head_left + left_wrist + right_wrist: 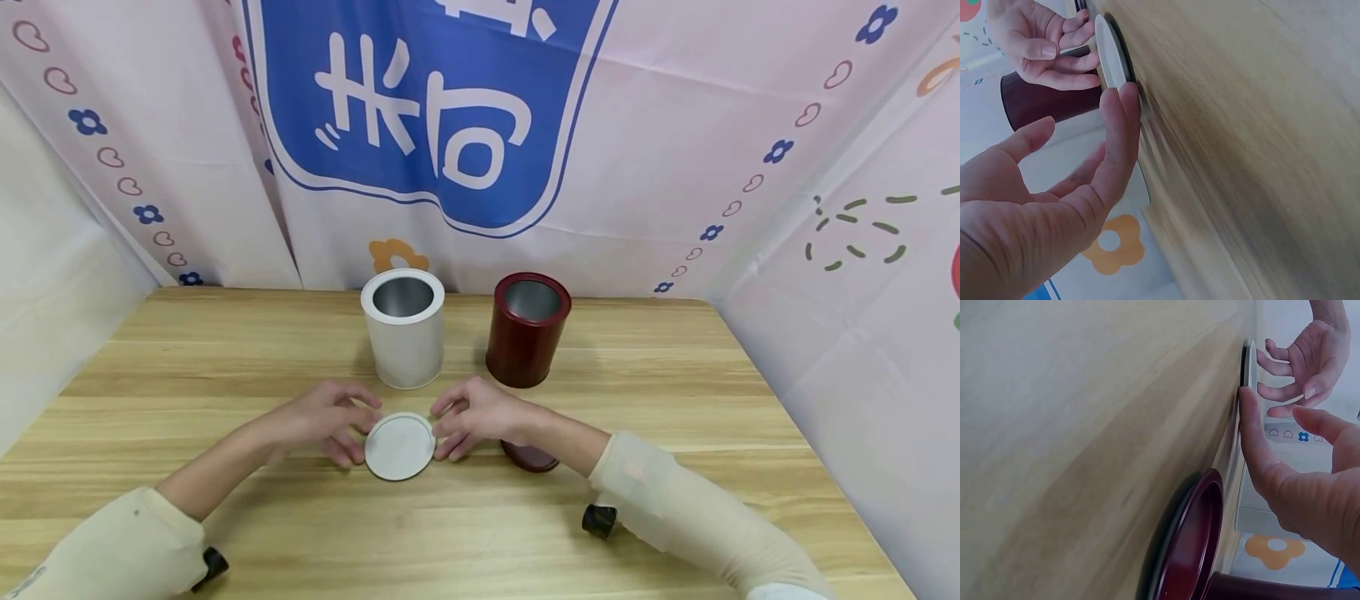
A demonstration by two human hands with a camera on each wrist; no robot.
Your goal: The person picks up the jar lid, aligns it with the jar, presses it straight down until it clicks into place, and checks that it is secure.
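Observation:
A round white lid [401,447] lies face up on the table, between the two hands. My left hand [339,420] is at its left edge, fingers relaxed and spread, fingertips right at the rim. On the opposite side my right hand [477,417] has its fingertips right at the rim too, the thumb held apart from the fingers in the right wrist view. Behind the hands stands an uncapped white can [409,352], upright. To its right is an uncapped dark red can [525,343]. A dark red lid [1192,550] lies near my right wrist, partly hidden by the forearm in the head view.
The wooden table [420,542] ends at a white cloth backdrop [600,217] printed with a blue sign, hearts and flowers. Both cans stand near that back edge. Cloth side walls [840,333] flank the table. Black wrist straps [599,520] show below the sleeves.

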